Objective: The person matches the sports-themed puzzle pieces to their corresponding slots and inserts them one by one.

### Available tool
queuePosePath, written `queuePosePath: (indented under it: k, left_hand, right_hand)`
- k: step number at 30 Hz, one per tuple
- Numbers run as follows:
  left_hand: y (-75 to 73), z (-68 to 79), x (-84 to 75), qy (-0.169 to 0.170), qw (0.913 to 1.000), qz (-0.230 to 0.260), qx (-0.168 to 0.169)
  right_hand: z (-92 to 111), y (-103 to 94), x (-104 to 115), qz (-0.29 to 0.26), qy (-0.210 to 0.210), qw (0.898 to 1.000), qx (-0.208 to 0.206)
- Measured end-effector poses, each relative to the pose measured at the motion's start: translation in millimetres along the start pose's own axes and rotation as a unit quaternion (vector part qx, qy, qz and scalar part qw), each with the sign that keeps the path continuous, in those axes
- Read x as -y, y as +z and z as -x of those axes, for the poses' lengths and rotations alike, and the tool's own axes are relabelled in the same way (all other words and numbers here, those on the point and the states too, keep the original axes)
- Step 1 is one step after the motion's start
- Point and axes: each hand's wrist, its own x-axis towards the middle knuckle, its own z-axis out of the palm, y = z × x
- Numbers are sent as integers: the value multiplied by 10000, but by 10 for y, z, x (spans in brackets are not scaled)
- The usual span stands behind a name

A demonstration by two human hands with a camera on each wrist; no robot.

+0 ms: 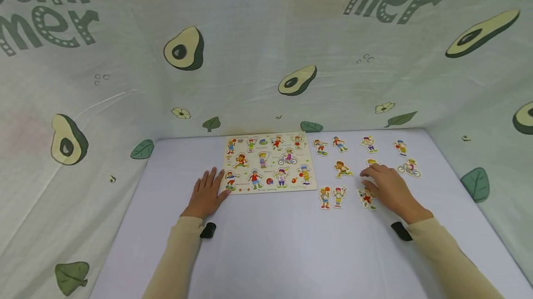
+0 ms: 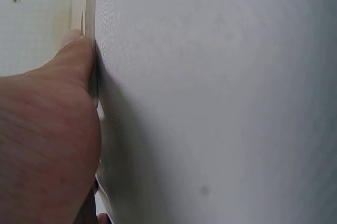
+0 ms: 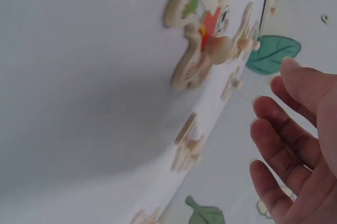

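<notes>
A flat wooden puzzle board (image 1: 270, 148) printed with children playing sports lies at the back of the table. My left hand (image 1: 205, 196) rests at its lower left corner, fingers spread; in the left wrist view the thumb (image 2: 79, 58) touches the board's edge. To the right, my right hand (image 1: 389, 188) hovers over loose puzzle pieces, fingers loosely bent and holding nothing. Beneath it a soccer-player piece (image 1: 366, 198) is partly covered, and another piece (image 1: 372, 163) is mostly hidden by the fingertips. The right wrist view shows a piece with a round wooden knob (image 3: 218, 49) beside the fingers.
Several other pieces lie right of the board, among them a runner piece (image 1: 343, 169), a cyclist piece (image 1: 410, 168) and a basketball-player piece (image 1: 325, 198). A white cloth covers the table (image 1: 287, 248). Behind stands a curtain (image 1: 241, 58) printed with avocados and leaves.
</notes>
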Motion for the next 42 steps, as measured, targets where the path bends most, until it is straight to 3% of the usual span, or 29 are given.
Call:
queuePosePath:
  k: [9,17,26,42]
  left_hand:
    - [-36,27,-25,-66,10000,41,52]
    - [9,2,22,-45,10000,-7,56]
    - [6,-6,12,-59,9999,-77,66]
    - [-27,15,-27,-95,9999,-29,138]
  right_hand:
    - [262,30,-80,20,-211,9995,-234]
    - [394,81,-64,-5,23,10000,-49]
    - [425,105,-55,1,208,9996,176]
    - [352,160,-32,-18,96,9999,-55]
